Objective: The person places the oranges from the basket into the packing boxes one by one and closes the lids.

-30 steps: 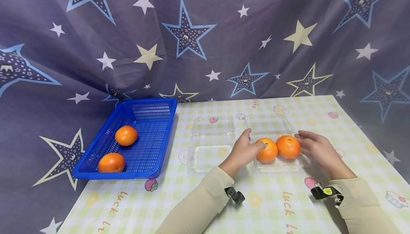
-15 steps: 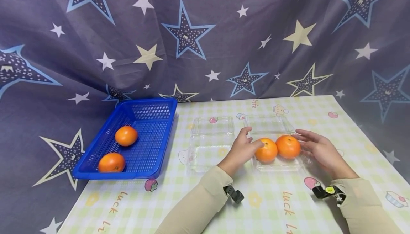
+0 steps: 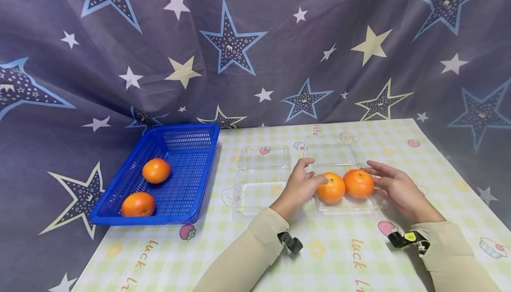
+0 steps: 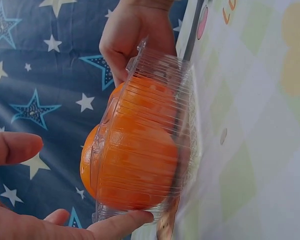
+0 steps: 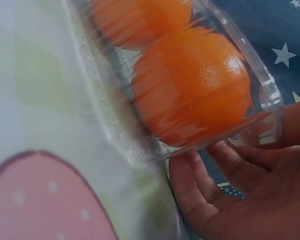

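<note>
In the head view, two oranges, the left orange (image 3: 331, 187) and the right orange (image 3: 359, 183), sit side by side in the base of a clear plastic clamshell box (image 3: 345, 207). Its lid (image 3: 333, 152) stands folded back behind them. My left hand (image 3: 299, 187) is at the box's left end, thumb over the left orange; the left wrist view shows a fingertip (image 4: 140, 216) against the box's side. At the opposite end is my right hand (image 3: 401, 190). Its fingers (image 5: 187, 185) touch the clear end wall in the right wrist view, loosely extended.
A second clear clamshell box (image 3: 261, 194) lies unfolded to the left of the first. Farther left stands a blue plastic basket (image 3: 199, 181) holding two more oranges (image 3: 156, 171). A checked cloth (image 3: 319, 265) covers the table; a star-patterned curtain (image 3: 271, 52) hangs behind.
The lid of the box with the oranges has tilted up slightly, its far edge now higher in the head view. Both hands stay at the box's ends, nearly still.
</note>
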`<state>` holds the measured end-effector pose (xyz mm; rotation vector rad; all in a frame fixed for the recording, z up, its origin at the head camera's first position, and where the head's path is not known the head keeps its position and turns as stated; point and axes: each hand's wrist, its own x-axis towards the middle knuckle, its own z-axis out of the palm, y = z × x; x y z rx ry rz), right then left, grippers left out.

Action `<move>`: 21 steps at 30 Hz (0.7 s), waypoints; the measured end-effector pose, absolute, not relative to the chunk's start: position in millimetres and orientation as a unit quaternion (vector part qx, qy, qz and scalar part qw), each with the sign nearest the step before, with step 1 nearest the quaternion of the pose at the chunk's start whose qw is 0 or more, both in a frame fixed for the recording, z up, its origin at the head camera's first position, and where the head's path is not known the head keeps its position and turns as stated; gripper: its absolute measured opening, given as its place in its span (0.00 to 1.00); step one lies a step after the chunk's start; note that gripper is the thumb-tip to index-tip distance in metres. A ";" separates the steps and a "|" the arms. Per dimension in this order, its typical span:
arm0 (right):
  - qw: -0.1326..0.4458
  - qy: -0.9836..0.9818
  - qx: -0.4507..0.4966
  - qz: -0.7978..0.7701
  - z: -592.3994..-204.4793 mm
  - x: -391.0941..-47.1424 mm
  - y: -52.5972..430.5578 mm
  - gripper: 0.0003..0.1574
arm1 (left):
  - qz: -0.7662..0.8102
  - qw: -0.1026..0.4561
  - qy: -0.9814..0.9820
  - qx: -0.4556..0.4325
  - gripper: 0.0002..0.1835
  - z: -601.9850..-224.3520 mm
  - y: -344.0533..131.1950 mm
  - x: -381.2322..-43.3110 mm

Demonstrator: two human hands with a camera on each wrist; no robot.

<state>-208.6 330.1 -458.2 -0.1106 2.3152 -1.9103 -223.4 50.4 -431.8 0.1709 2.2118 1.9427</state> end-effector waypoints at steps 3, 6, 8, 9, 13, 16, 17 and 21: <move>0.073 0.765 -0.042 -0.639 -458.3 -208.6 330.6 0.40 | 0.658 0.097 0.745 0.054 0.32 -432.6 49.7 -223.3; 0.074 0.760 -0.046 -0.644 -458.1 -208.6 331.0 0.41 | 0.661 0.097 0.742 0.051 0.31 -433.5 49.3 -223.5; 0.074 0.755 -0.051 -0.650 -458.4 -208.6 331.4 0.42 | 0.664 0.096 0.740 0.050 0.30 -433.9 49.2 -223.8; 0.073 0.751 -0.052 -0.654 -458.6 -208.4 331.7 0.42 | 0.666 0.095 0.738 0.049 0.30 -434.1 49.2 -223.8; 0.066 0.729 -0.062 -0.679 -460.3 -207.5 333.2 0.44 | 0.674 0.097 0.731 0.044 0.31 -434.7 49.3 -224.2; 0.060 0.705 -0.072 -0.703 -462.4 -207.2 334.5 0.46 | 0.682 0.099 0.724 0.040 0.32 -435.1 49.4 -224.7; 0.058 0.698 -0.075 -0.710 -462.9 -207.1 334.7 0.47 | 0.684 0.099 0.722 0.039 0.33 -435.1 49.5 -224.9; 0.051 0.691 -0.089 -0.715 -464.6 -206.7 335.5 0.48 | 0.687 0.099 0.719 0.033 0.35 -434.1 49.9 -225.3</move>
